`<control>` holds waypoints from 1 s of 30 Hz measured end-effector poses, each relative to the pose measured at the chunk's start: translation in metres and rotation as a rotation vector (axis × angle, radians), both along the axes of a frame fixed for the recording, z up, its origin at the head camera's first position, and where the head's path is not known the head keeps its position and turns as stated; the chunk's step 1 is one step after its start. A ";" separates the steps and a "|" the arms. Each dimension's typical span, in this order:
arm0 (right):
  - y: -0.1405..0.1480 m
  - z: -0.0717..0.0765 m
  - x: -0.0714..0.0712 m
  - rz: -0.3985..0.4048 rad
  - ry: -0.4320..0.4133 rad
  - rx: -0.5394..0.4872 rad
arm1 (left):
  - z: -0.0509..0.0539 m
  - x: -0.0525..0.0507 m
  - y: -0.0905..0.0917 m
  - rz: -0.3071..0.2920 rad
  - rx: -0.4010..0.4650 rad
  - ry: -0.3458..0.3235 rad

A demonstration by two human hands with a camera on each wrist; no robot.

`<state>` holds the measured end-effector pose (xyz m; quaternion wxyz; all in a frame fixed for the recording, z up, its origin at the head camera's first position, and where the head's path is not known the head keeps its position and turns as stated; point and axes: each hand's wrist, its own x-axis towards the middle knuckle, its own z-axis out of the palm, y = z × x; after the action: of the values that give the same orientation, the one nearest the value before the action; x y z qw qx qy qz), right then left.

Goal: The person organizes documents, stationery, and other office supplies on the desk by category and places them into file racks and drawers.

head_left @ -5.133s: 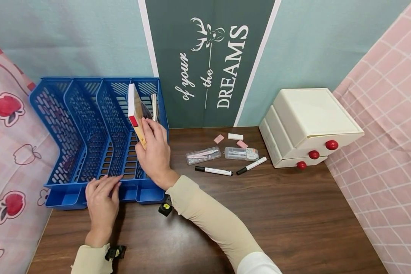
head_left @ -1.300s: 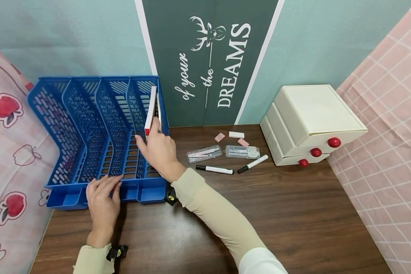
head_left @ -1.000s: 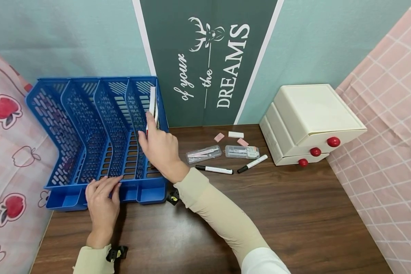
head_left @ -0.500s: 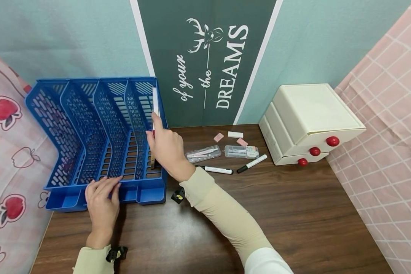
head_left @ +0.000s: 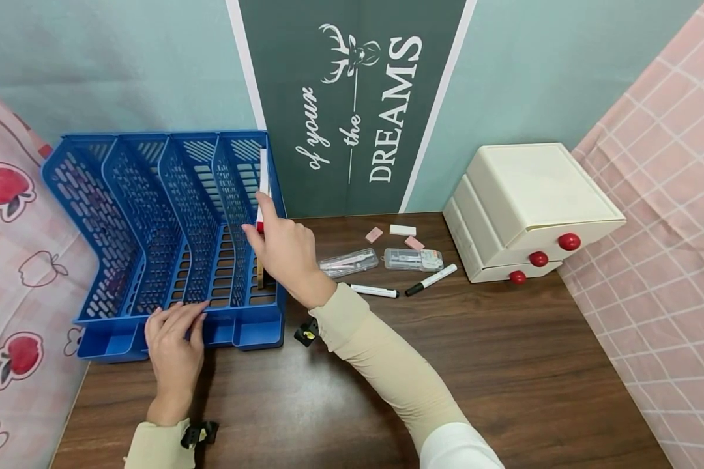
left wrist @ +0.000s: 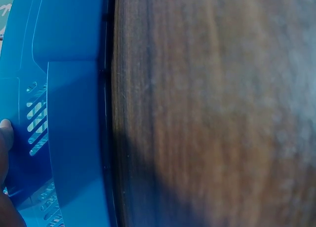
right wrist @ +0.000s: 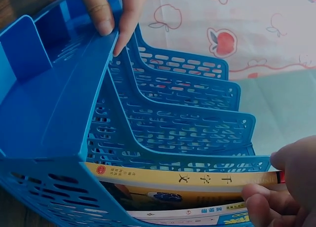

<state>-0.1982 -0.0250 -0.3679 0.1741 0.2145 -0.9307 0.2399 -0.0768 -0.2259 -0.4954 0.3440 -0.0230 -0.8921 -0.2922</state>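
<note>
Lightly stretched, the index finger of the right hand [head_left: 287, 257] lies along the top edge of the book [right wrist: 153, 175], with the thumb standing out on the left side and the other fingers bent close by the spine. Whether they clamp the book or only touch it, I cannot tell. The left hand [head_left: 176, 339] pinches the front rim of the rack [head_left: 184, 189], thumb outside and fingers reaching over.

The book stands upright in the rack's rightmost slot, its spine toward the person: yellow with black characters, red near the top. Beside it in that slot, on the outer side, sits at least one paler book [right wrist: 197, 212] with a white spine. Three pierced blue dividers part the rack into four slots, and shallow trays [head_left: 258, 333] run along its front.

Farther right, on the table [head_left: 281, 391], lie two clear cases. The left case [head_left: 348, 262] holds slim pinkish and white tools; the right case [head_left: 413, 259] holds a slender tool and a white piece, both too small to name. Behind them are a white block [head_left: 403, 230] and two pink blocks [head_left: 374, 235]. In front are two markers [head_left: 431, 280], one partly hidden by the sleeve [head_left: 381, 352]. Beyond stand the white drawers [head_left: 548, 189] with three red knobs [head_left: 569, 241]; their contents are hidden.
</note>
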 end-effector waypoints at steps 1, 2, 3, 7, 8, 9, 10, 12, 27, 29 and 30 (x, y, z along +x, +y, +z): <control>0.000 0.001 0.000 -0.002 -0.001 0.004 | 0.000 0.000 0.000 0.000 -0.001 -0.002; 0.001 0.001 0.000 -0.003 -0.001 0.007 | 0.000 0.000 0.000 0.000 0.000 -0.003; 0.001 0.001 0.001 -0.002 -0.002 0.009 | 0.000 0.000 0.000 0.000 0.000 -0.004; 0.003 0.003 0.002 0.006 0.006 0.013 | 0.001 0.001 -0.001 0.002 -0.002 -0.013; 0.003 0.004 0.002 0.008 0.009 0.012 | 0.000 0.001 -0.001 0.002 -0.003 -0.015; 0.003 0.004 0.003 0.011 0.011 0.009 | 0.001 0.001 -0.001 0.003 -0.008 -0.020; 0.004 0.005 0.003 0.014 0.014 0.005 | 0.001 0.001 -0.001 0.003 -0.009 -0.021; 0.005 0.007 0.004 0.021 0.018 -0.006 | 0.001 0.000 0.000 0.003 -0.007 -0.017; 0.028 0.029 0.005 0.039 -0.001 -0.150 | 0.009 -0.004 -0.003 -0.008 0.004 -0.033; 0.034 0.033 0.005 0.030 0.002 -0.173 | 0.010 -0.005 -0.004 -0.012 -0.001 -0.033; 0.037 0.035 0.005 0.025 0.005 -0.181 | 0.011 -0.006 -0.004 -0.014 -0.001 -0.032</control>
<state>-0.1934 0.0123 -0.3333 0.1919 0.2099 -0.9019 0.3249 -0.0828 -0.2304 -0.4849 0.3276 -0.0246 -0.8974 -0.2945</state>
